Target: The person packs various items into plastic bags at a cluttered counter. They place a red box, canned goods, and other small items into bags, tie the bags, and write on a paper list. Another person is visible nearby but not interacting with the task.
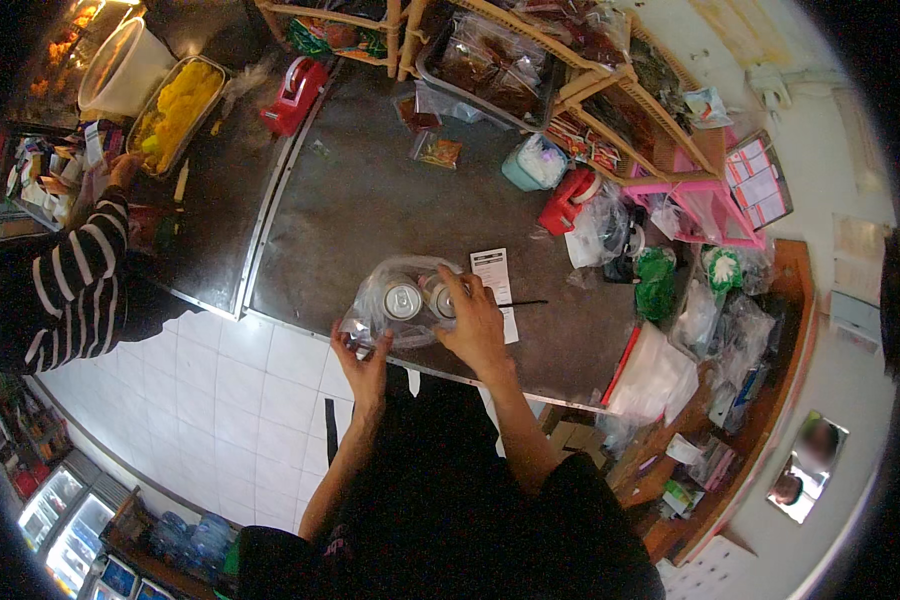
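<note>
Two drink cans stand upright side by side in a clear plastic bag [375, 296] near the table's front edge. The left can [403, 300] shows its silver lid with the pull tab. My right hand [471, 322] is curled around the right can [442, 303], covering part of its lid. At the bag's lower left corner, my left hand [361, 367] holds the crumpled shiny plastic between thumb and fingers. A printed paper slip [490, 270] lies just right of my right hand, and a thin black stick-like thing [529, 303] crosses it.
Two red tape dispensers [295, 97] [570, 201] stand on the dark table [352, 195]. Plastic bags [652, 375] pile up at right. A wicker rack [592, 90] lines the back. At left, a co-worker's striped sleeve [82, 262] reaches toward a tray of yellow food [180, 112].
</note>
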Demonstrator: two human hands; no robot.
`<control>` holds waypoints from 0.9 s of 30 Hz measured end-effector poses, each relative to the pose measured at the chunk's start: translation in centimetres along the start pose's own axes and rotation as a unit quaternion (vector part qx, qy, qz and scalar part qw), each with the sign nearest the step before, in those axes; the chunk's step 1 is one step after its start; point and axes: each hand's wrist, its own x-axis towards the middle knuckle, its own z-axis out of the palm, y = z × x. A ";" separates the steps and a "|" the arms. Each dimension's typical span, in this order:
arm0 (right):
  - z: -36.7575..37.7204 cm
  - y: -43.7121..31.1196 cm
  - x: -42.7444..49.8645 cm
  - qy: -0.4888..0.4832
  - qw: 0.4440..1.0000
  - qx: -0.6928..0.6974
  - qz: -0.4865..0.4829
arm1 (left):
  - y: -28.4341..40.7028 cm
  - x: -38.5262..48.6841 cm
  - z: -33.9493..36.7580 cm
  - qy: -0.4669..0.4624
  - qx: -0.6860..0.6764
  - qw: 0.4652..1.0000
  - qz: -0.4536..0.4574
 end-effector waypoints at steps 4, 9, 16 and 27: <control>0.6 4.7 -0.3 0.028 0.985 0.166 0.026 | 2.1 1.9 -0.7 -0.063 -0.041 0.997 -0.005; 6.8 7.4 0.2 0.075 0.983 0.090 0.140 | 3.2 1.6 0.1 -0.075 -0.046 0.996 0.018; 2.9 8.2 -1.5 0.173 0.969 0.098 0.145 | 7.2 0.1 -0.5 -0.069 -0.108 0.990 0.053; -5.0 5.0 -3.5 0.155 0.866 0.469 0.080 | 17.1 -1.4 -1.0 -0.173 -0.063 0.966 0.183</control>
